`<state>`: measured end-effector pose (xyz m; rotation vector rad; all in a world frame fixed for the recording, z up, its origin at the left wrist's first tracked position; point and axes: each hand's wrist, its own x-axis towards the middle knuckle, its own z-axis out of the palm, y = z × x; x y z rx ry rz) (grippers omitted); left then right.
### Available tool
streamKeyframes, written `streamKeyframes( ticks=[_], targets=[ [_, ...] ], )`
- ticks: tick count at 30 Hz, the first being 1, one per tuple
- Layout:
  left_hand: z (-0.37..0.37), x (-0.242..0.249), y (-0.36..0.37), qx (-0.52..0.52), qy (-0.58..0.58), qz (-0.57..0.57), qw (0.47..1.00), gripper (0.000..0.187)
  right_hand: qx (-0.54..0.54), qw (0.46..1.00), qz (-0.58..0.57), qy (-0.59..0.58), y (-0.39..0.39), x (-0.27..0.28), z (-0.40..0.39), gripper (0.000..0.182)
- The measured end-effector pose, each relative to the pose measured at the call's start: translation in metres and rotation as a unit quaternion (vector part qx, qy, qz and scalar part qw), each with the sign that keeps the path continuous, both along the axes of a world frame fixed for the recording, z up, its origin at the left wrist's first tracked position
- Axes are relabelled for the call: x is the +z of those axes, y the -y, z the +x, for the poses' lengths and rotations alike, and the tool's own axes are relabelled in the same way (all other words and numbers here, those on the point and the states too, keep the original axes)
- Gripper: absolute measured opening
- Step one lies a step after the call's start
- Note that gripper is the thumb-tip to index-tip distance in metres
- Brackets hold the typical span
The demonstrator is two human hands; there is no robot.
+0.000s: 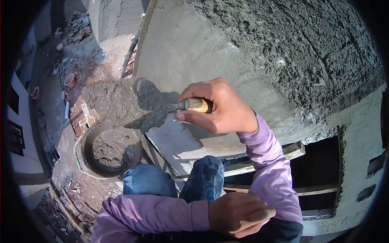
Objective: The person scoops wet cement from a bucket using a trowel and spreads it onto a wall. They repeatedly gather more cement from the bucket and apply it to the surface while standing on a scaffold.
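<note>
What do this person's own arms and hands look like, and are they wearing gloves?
Both arms are in long, light purple sleeves of thin, creased cloth. The left sleeve ends in a plain, flat cuff of the same colour; the right sleeve is bunched in folds along the forearm. The left hand and right hand are bare, with no gloves.

Head-worn view, facing forward-down

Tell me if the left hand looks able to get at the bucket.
Probably, but not directly: the left hand is crossed over to the person's right, with the knees between it and the bucket. Swung back left, it should find the bucket's mouth open.
</note>
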<state>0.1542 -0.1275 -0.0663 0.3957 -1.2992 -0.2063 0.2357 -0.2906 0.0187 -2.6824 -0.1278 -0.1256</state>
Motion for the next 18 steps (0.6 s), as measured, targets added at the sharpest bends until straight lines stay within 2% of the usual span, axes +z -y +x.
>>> streamKeyframes(
  ticks=[2, 4, 6, 8, 9, 10, 11, 12, 13, 14, 15, 17, 18],
  targets=[
    [-0.006, 0.0, 0.002, -0.006, 0.019, 0.028, 0.999, 0.031, -0.057, 0.977, 0.201, -0.041, 0.022, 0.037, -0.015, 0.024],
    [-0.012, 0.001, 0.003, -0.016, 0.023, 0.051, 0.998, 0.031, -0.082, 0.94, 0.326, -0.051, 0.055, 0.066, -0.024, 0.022],
    [-0.017, 0.002, 0.005, -0.032, 0.012, 0.066, 0.997, 0.029, -0.023, 0.926, 0.374, -0.047, 0.107, 0.078, -0.027, 0.024],
    [-0.02, -0.001, 0.007, -0.021, 0.024, 0.053, 0.998, 0.028, -0.086, 0.91, 0.402, -0.059, 0.173, 0.079, -0.036, 0.026],
    [-0.023, -0.001, 0.006, -0.013, 0.024, 0.048, 0.998, 0.027, -0.223, 0.915, 0.336, 0.006, 0.185, 0.082, -0.052, 0.025],
    [-0.024, -0.001, 0.004, -0.025, 0.024, 0.076, 0.997, 0.026, -0.355, 0.894, 0.262, 0.073, 0.19, 0.079, -0.068, 0.025],
    [-0.021, -0.001, 0.004, -0.034, 0.025, 0.101, 0.994, 0.025, -0.43, 0.858, 0.214, 0.183, 0.168, 0.078, -0.101, 0.027],
    [-0.016, -0.001, 0.007, -0.034, 0.018, 0.123, 0.992, 0.023, -0.395, 0.86, 0.231, 0.224, 0.145, 0.083, -0.15, 0.028],
    [-0.004, 0.005, 0.002, -0.094, -0.025, 0.173, 0.98, 0.02, -0.43, 0.827, 0.215, 0.292, 0.115, 0.08, -0.185, 0.03],
    [0.015, 0.013, -0.004, -0.158, -0.109, 0.186, 0.964, 0.015, -0.443, 0.823, 0.202, 0.292, 0.115, 0.073, -0.227, 0.03],
    [0.039, 0.015, -0.009, -0.173, -0.142, 0.15, 0.963, 0.014, -0.519, 0.784, 0.14, 0.31, 0.085, 0.056, -0.229, 0.028],
    [0.077, 0.01, -0.029, -0.147, -0.205, 0.059, 0.966, 0.013, -0.535, 0.787, 0.17, 0.258, 0.075, 0.013, -0.243, 0.026],
    [0.089, 0.007, -0.04, -0.119, -0.229, 0.0, 0.966, 0.013, -0.514, 0.806, 0.208, 0.209, 0.077, -0.013, -0.24, 0.026]
  ],
)
